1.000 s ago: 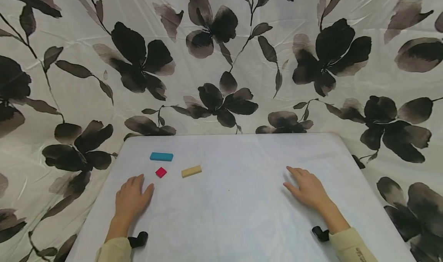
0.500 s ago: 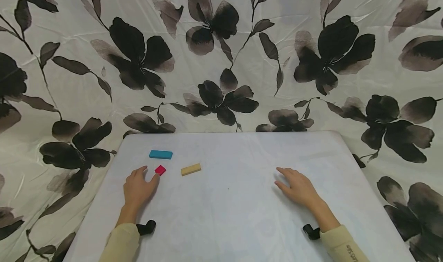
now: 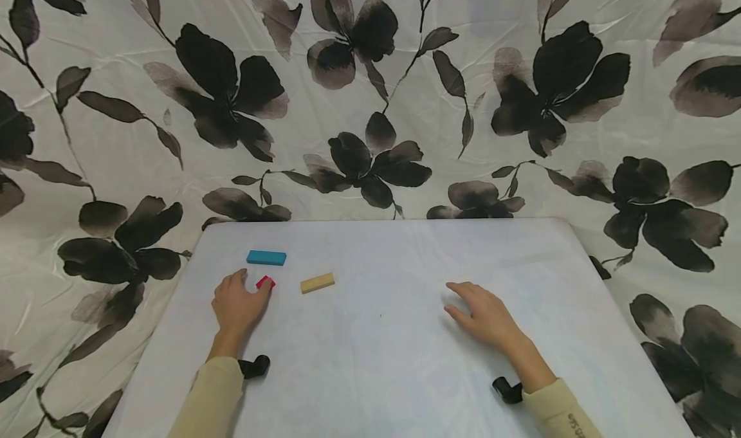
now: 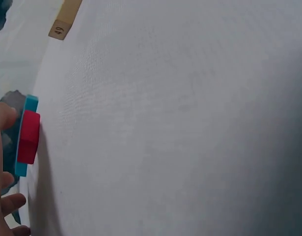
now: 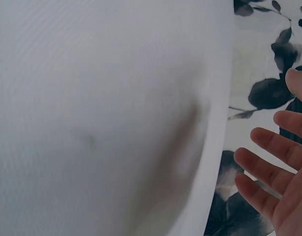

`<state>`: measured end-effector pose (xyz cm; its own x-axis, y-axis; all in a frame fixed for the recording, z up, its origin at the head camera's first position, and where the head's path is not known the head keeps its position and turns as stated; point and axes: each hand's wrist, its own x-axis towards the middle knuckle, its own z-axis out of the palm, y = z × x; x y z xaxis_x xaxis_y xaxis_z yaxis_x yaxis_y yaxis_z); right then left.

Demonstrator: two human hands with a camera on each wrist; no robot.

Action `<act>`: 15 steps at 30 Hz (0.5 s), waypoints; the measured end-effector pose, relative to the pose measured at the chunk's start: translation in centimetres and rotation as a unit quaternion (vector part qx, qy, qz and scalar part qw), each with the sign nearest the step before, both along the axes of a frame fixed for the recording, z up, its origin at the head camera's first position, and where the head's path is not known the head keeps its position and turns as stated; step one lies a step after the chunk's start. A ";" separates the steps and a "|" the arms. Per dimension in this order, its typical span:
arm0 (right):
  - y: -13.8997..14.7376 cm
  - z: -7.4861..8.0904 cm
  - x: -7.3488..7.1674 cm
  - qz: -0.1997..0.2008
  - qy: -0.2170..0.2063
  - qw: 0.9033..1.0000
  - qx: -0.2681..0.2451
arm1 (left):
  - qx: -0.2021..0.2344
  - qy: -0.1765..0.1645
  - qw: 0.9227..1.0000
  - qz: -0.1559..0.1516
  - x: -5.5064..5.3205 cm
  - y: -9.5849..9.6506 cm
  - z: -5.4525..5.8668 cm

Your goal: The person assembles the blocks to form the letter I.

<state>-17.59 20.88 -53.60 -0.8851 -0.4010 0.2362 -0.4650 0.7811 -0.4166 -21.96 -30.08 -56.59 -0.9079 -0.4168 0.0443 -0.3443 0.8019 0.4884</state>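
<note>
From the head we look forward and down, well back, across the table (image 3: pixel 370 361) to the cloth (image 3: pixel 463 13); from the left wrist we look close over it, left hand (image 3: pixel 238 301) at frame left; from the right wrist, as near, right hand (image 3: pixel 480 316) at frame right; head and left wrist share red block (image 4: pixel 29 137), blue block (image 4: pixel 31 103) and tan block (image 4: pixel 66 17); head and right wrist, table and cloth.

A pale yellow-beige fabric left sleeve (image 3: pixel 210 396) matches the right sleeve (image 3: pixel 552 402), which bears dark lettering (image 3: pixel 576 426). A stubby, rounded black device (image 3: pixel 255 366) juts out beside the left one, a similar black device (image 3: pixel 507 391) beside the right.
</note>
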 end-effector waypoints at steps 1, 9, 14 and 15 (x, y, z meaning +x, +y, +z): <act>-0.2 0.0 0.0 0.003 0.001 1.000 -0.001 | 0.002 0.000 1.000 0.003 -0.2 0.0 -0.1; -2.2 0.2 0.4 0.022 -0.001 1.000 -0.007 | 0.020 0.015 1.000 0.018 -1.5 0.2 -0.7; -3.3 0.0 0.7 0.029 -0.010 0.999 -0.011 | 0.022 0.018 0.999 0.025 -2.2 0.4 -0.7; -3.5 0.0 0.7 0.031 -0.011 0.999 -0.014 | 0.024 0.020 0.999 0.026 -2.3 0.4 -0.7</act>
